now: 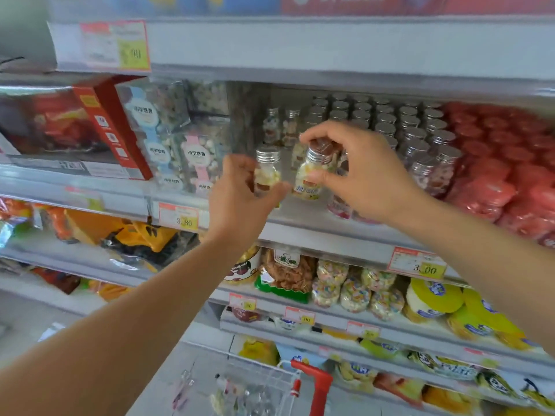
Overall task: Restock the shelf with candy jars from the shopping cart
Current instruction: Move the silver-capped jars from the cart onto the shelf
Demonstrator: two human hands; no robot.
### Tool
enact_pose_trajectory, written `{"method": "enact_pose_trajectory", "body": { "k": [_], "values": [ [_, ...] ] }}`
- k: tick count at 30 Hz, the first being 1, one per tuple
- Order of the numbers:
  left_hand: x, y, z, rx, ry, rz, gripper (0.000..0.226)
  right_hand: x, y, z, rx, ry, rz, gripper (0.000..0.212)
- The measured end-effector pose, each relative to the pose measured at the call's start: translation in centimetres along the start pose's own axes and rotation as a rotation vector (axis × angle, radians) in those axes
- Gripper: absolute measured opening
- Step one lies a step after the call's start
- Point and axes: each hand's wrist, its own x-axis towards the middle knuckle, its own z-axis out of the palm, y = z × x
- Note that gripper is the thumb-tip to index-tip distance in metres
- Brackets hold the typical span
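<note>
The left hand (pixel 240 193) grasps the first candy jar (pixel 268 171) around its lower body, fingers curled; the jar is upright with its silver screw lid on top. The right hand (pixel 363 172) pinches the second candy jar (pixel 313 175), fingertips on the lid and thumb against the side; this jar tilts slightly to the right. Both jars are over the front part of the shelf (pixel 303 228), just beside each other but apart. Whether either base touches the shelf surface cannot be told.

Behind and to the right of the hands, rows of silver-lidded jars (pixel 408 124) fill the same shelf, with red wrapped packs (pixel 495 166) beside them. A price tag (pixel 179 216) reading 3.80 is fixed on the shelf edge. The shopping cart (pixel 270 382), with a red handle, stands below between the forearms; its contents are blurred.
</note>
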Motion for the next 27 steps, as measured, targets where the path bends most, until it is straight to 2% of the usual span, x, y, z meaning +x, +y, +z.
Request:
{"method": "enact_pose_trajectory", "body": {
  "k": [4,9,13,17,20,24,27],
  "values": [
    [1.9,0.1,0.5,0.108,-0.068,0.102,0.055,0.6,0.2,0.7,-0.122,0.04,0.111,0.046],
    [3.7,-0.2,1.3,0.204,-0.142,0.134,0.054,1.9,0.6,1.6,-0.333,0.053,0.216,0.049],
    [4.5,-0.2,1.4,0.264,-0.18,0.153,0.062,2.5,0.7,2.0,-0.502,0.05,0.214,0.044],
    [4.5,-0.6,1.1,0.301,-0.284,0.165,0.063,2.6,0.6,2.1,-0.559,0.039,0.208,0.042],
    [4.3,-0.9,0.6,0.326,-0.325,0.159,0.054,2.4,0.7,2.1,-0.665,0.062,0.171,0.043],
    [4.7,-1.1,0.7,0.318,-0.285,0.189,0.031,2.0,0.9,2.2,-0.752,0.126,0.133,0.04],
    [5.4,-0.9,1.5,0.281,-0.298,0.18,0.028,2.1,1.2,2.2,-0.746,0.166,0.146,0.035]
  ]
}}
